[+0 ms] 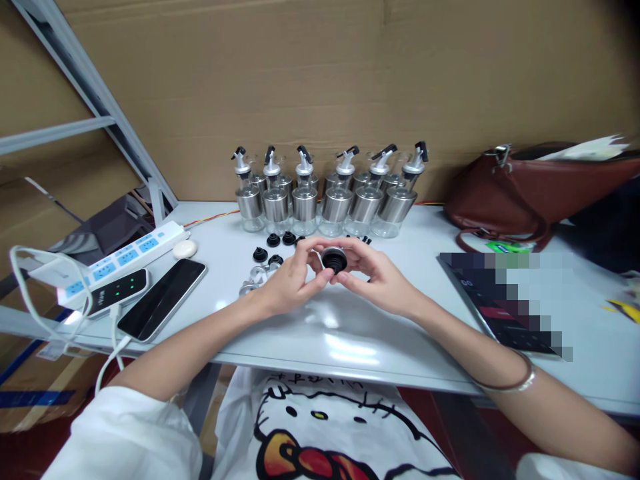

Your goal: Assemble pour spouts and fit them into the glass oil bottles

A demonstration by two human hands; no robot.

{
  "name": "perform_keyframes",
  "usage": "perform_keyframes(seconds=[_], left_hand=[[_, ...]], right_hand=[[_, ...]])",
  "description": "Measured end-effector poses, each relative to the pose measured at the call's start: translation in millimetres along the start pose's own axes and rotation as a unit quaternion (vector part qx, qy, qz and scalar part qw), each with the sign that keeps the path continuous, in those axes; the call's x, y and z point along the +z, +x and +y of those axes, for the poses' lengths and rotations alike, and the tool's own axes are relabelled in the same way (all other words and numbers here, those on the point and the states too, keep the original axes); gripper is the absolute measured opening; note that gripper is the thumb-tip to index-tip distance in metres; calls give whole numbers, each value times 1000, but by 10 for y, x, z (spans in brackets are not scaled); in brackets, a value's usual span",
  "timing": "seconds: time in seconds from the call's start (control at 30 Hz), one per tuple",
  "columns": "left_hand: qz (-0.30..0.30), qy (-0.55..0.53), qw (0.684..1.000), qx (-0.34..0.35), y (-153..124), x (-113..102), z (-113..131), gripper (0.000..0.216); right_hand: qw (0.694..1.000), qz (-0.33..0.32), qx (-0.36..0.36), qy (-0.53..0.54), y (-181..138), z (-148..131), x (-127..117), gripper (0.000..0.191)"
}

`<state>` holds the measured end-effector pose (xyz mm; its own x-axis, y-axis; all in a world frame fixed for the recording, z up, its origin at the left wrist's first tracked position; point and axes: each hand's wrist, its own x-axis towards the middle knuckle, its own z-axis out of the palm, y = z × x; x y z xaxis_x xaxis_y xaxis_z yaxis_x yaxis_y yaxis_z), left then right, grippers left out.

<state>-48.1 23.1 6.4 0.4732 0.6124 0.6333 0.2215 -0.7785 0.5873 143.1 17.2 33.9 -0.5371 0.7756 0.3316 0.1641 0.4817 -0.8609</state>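
Observation:
Both of my hands meet above the middle of the white table (350, 347). My left hand (293, 280) and my right hand (375, 277) pinch a small round black stopper (334, 259) between their fingertips. Just behind them lie several loose black stoppers (274, 240) and a few small metal caps (257, 275). At the back stands a row of glass oil bottles (330, 200) with steel collars and black-tipped pour spouts.
A white power strip (125, 257), a power bank (117, 291) with a cable and a dark phone (163, 298) lie at the left. A brown leather bag (530, 193) sits at the back right, a dark tablet (505, 307) at the right. Cardboard forms the wall behind.

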Motion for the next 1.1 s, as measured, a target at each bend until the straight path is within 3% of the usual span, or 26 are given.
perform_keyframes(seconds=[0.23, 0.43, 0.9, 1.1], left_hand=[[-13, -30, 999, -36, 41, -64, 72, 34], [25, -57, 997, -46, 35, -43, 49, 27], [85, -16, 996, -34, 53, -62, 18, 24], [94, 8, 996, -6, 61, -77, 11, 27]], right_hand=[[1000, 24, -10, -18, -3, 9, -10, 32], [999, 28, -35, -12, -11, 14, -2, 35], [994, 64, -39, -75, -5, 18, -30, 32], [996, 56, -56, -32, -38, 35, 15, 24]])
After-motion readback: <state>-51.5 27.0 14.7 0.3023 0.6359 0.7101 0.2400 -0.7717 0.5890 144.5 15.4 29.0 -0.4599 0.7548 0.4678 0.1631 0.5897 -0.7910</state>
